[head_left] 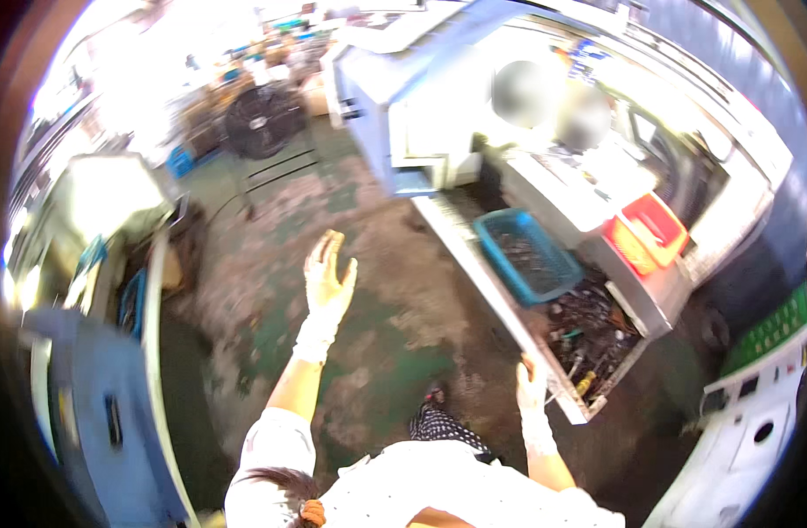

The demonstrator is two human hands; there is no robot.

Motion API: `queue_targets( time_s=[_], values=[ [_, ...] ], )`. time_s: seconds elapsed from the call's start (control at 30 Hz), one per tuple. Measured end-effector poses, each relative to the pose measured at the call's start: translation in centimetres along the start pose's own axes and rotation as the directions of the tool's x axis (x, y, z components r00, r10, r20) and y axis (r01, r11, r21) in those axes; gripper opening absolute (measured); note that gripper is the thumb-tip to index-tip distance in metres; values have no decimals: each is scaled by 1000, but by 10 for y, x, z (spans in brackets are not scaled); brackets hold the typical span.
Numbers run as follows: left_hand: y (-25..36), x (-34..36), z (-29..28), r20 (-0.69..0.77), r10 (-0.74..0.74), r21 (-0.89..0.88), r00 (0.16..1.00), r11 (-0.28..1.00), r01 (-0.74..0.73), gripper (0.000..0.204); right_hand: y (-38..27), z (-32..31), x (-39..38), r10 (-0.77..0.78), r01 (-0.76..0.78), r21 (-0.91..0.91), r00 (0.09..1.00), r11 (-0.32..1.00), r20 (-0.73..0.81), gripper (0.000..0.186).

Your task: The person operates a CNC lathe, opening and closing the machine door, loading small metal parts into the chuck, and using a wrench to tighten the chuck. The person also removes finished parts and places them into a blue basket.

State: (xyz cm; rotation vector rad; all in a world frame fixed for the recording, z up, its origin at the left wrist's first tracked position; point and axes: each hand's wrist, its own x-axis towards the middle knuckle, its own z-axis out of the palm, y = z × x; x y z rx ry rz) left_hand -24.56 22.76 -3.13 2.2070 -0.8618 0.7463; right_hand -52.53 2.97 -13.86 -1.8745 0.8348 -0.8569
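Note:
My left hand [329, 280], in a pale glove with darker, soiled fingertips, is held out over the floor. Its fingers and thumb are spread and nothing is in it. My right hand [531, 387], gloved too, hangs beside the white edge of a long machine tray [502, 312]. Its fingers point forward, fairly straight, and I see nothing held in them; whether they touch the edge I cannot tell. Inside the tray sit a blue plastic basket [528, 257] of small dark pieces and a heap of dark scrap [588, 327].
An orange-red basket [647, 233] stands on the machine ledge to the right. Ahead is a black floor fan [264, 121] on a metal stand. Blue machine cabinets [113, 414] line the left. A white panel [742, 440] and green crate [770, 330] are at right. The floor [394, 326] is worn green.

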Motion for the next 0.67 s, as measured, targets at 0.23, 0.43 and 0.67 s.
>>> queue_targets(
  time_s=[0.23,0.43,0.67],
  values=[
    [8,145,71,-142,153,-40,978,986,-160,62,-91,82,215,-176,124,470,982,874,66,26],
    [-52,236,154,-167,83,-160,982,981,-110,68,-96,139,387,-79,175,566,979,806,-190,19],
    [-79,306,231,-309,58,-500,949,839,-214,66,-117,146,565,169,104,698,935,709,-311,16]
  ],
)
